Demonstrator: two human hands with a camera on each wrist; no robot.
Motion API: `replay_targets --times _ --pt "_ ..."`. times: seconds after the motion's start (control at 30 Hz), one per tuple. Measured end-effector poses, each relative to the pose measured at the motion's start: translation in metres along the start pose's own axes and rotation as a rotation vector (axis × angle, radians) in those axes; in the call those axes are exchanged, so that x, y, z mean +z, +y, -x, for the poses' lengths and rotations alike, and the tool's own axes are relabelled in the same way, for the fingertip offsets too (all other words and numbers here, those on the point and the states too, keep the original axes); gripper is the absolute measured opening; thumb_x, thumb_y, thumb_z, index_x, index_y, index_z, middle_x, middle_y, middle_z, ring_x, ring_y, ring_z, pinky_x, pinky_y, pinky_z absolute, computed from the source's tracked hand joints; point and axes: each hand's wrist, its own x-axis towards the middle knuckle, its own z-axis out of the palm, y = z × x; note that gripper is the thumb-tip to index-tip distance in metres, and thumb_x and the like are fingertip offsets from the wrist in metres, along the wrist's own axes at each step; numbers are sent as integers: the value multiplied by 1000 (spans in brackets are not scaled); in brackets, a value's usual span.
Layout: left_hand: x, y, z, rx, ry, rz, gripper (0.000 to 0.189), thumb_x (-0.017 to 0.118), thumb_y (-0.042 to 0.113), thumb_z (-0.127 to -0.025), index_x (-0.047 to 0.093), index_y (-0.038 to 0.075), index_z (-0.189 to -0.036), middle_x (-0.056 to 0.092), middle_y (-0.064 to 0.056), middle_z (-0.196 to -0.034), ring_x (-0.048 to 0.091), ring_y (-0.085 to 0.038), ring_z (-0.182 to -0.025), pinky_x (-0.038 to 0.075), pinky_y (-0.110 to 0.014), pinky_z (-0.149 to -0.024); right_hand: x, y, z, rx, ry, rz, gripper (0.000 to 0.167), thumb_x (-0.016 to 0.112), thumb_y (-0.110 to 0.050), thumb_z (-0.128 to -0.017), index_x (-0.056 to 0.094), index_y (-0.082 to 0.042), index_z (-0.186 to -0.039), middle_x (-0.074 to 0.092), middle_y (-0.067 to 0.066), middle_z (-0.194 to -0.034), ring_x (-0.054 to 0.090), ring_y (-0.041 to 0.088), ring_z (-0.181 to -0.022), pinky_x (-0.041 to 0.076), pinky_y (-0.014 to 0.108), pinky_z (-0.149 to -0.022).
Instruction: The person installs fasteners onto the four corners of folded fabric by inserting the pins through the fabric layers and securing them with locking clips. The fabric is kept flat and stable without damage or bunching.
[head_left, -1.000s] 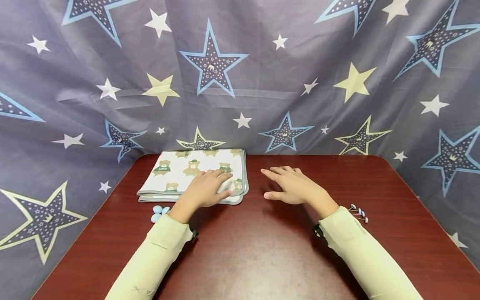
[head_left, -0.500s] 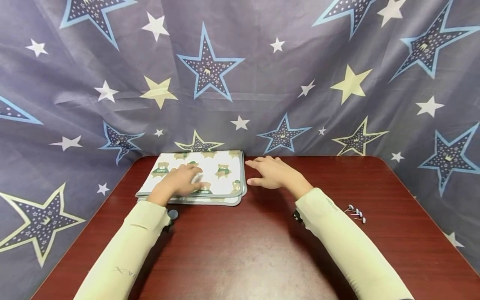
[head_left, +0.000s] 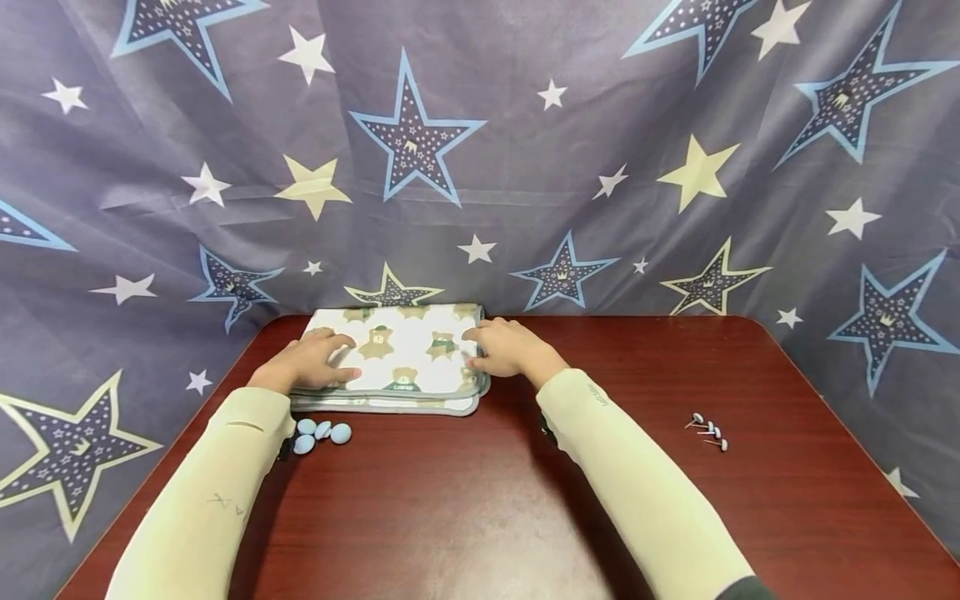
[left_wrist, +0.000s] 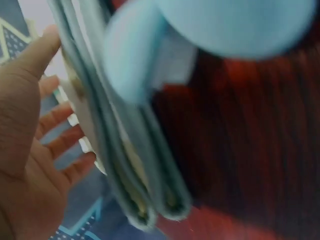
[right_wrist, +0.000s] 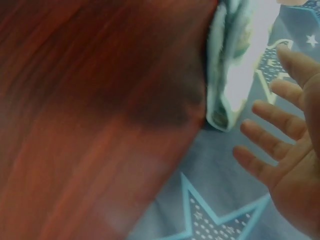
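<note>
From where I stand, a person in pale sleeves (head_left: 637,475) reaches across a red-brown table (head_left: 487,500) to a folded cloth (head_left: 386,362), white with printed bears and a grey-blue border, lying flat at the back left. The left hand (head_left: 307,360) is over its left end and the right hand (head_left: 508,347) is at its right edge. On both, the fingers are parted and gently bent, gripping nothing; whether the tips press the cloth I cannot tell. This pairing looks meant to steady both ends evenly. Four light-blue, round-topped pieces (head_left: 341,433) sit just in front of the cloth's left part, beside the left wrist, while a few pins with pale heads (head_left: 723,445) lie well apart on the right, perhaps set aside so neither group gets mixed. The cloth's near edge shows stacked layers, a likely place for fingers to slip between; its far edge is up against a hanging star-patterned fabric (head_left: 487,167), so room there is tight. The left side is also close to the table's edge. Wider room runs toward the person and rightward, as far as the pins.
</note>
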Motion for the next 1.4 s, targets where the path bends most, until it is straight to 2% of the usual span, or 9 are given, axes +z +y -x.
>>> replay_targets --times 0.23,0.33,0.5,0.63,0.87,1.1,1.23,1.4 --pt "7 -11 -1 32 40 18 62 71 59 -89 62 17 -133 51 -24 -140 43 -46 -134 38 -69 -100 10 -19 -20 59 -61 1 52 62 -42 -100 56 -18 -146 60 11 -132 56 35 -123 46 50 -102" --pt "7 -11 -1 34 46 23 57 71 58 -89 64 16 -128 53 -23 -136 46 -44 -130 41 -69 -96 15 -25 -30 40 -58 21 49 61 -42 -101 58 -18 -144 61 9 -132 56 31 -123 45 45 -104" --pt "8 -10 1 20 38 17 55 70 59 -89 64 16 -123 54 -22 -128 47 -46 -129 43 -68 -95 24 -31 -41 4 -69 25 52 61 -40 -101 54 -19 -148 56 9 -142 53 28 -128 40 39 -111" --pt "10 -8 3 3 34 6 53 70 59 -88 61 18 -121 54 -22 -125 47 -49 -127 44 -67 -93 29 -34 -42 30 -99 27 56 60 -41 -101 49 -21 -152 51 10 -146 50 29 -130 38 40 -112" --pt "4 0 1 -35 -9 13 57 67 62 -90 59 18 -125 50 -25 -133 41 -50 -133 42 -69 -96 28 -41 -41 78 -143 15 56 59 -40 -101 46 -23 -153 38 13 -160 35 38 -147 33 45 -118" --pt "5 0 -1 -49 -13 25 57 68 61 -89 59 19 -125 49 -25 -133 41 -51 -133 43 -70 -94 30 -40 -43 47 -163 27 49 59 -37 -102 50 -24 -148 43 7 -151 41 29 -138 39 44 -112" --pt "6 -1 -4 -46 5 34 55 69 60 -87 60 19 -123 51 -22 -127 45 -47 -126 45 -68 -90 30 -38 -44 32 -164 29 47 59 -37 -102 51 -25 -147 44 6 -147 44 28 -132 40 42 -110" --pt "6 -1 -6 -46 1 47 54 71 57 -86 61 18 -122 54 -19 -118 48 -42 -117 47 -64 -85 28 -37 -43 32 -167 -7 51 59 -35 -101 48 -24 -150 40 8 -155 41 31 -138 35 41 -115"
